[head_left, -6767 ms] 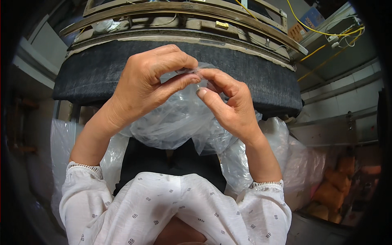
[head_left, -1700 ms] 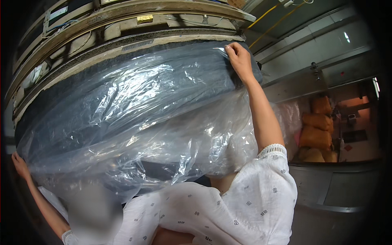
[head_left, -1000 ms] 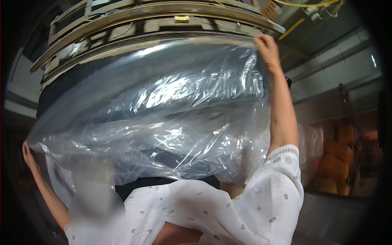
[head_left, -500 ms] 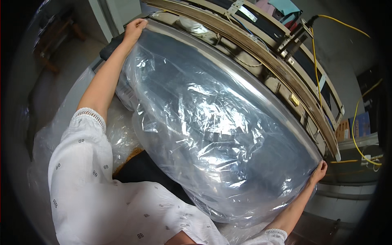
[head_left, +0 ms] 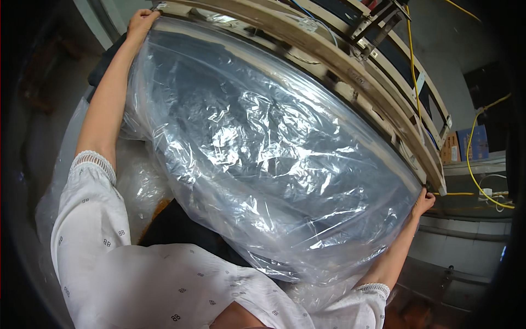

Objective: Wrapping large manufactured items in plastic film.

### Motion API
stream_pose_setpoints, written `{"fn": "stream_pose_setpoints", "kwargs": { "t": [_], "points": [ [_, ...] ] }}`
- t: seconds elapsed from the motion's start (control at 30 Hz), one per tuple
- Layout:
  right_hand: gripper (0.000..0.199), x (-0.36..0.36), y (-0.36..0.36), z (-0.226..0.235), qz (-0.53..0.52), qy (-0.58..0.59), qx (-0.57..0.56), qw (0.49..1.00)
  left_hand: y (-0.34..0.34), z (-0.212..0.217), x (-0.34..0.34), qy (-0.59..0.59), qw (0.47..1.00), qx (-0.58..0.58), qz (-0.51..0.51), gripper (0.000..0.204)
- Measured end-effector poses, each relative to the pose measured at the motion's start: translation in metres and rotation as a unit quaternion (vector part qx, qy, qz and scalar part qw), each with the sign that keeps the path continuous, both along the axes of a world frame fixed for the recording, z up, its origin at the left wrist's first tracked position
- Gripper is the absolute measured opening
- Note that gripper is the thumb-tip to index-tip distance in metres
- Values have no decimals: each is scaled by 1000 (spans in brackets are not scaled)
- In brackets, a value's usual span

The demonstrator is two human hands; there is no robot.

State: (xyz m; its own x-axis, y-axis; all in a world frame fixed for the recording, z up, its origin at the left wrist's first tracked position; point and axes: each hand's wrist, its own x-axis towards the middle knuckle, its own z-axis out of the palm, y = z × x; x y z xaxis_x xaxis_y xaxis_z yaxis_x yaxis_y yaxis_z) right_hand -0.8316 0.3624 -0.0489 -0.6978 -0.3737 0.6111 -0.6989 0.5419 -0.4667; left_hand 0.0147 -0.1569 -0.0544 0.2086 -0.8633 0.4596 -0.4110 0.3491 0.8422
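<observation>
A large clear plastic sheet, glossy and wrinkled, hangs stretched between my two hands. At the upper left my left hand pinches one corner of its far edge. My right hand, at the right, grips the opposite corner with its fingers closed. The far edge of the plastic runs taut along the near side of a long machine with wooden rails. From that edge the rest sags toward my body in loose folds. Whether the sheet is a single layer or a bag, I cannot tell.
More crumpled clear plastic lies at my left beside dark cloth. A metal bracket stands up from the machine. A yellow cable hangs over it. Boxes sit on a shelf at the right.
Both hands, still gripping the plastic, have shifted up and left in view, the left one more. The machine also appears shifted left, and the sheet's folds have altered.
</observation>
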Motion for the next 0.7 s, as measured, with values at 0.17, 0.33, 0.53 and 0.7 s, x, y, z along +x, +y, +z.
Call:
{"fn": "stream_pose_setpoints", "kwargs": {
  "t": [0.17,0.33,0.53,0.7],
  "points": [
    [35,4,2,12,-45,-76,-20,996,12,6,0,88,995,53,12,26],
    [42,6,-11,11,8,-125,-124,984,-15,5,55,22,992,46,117,30],
    [57,0,-1,19,-64,-170,23,983,1,11,16,-216,955,172,106,58],
    [40,80,39,71,77,121,304,942,-4,33,80,-62,990,80,-100,39]
  ]
}}
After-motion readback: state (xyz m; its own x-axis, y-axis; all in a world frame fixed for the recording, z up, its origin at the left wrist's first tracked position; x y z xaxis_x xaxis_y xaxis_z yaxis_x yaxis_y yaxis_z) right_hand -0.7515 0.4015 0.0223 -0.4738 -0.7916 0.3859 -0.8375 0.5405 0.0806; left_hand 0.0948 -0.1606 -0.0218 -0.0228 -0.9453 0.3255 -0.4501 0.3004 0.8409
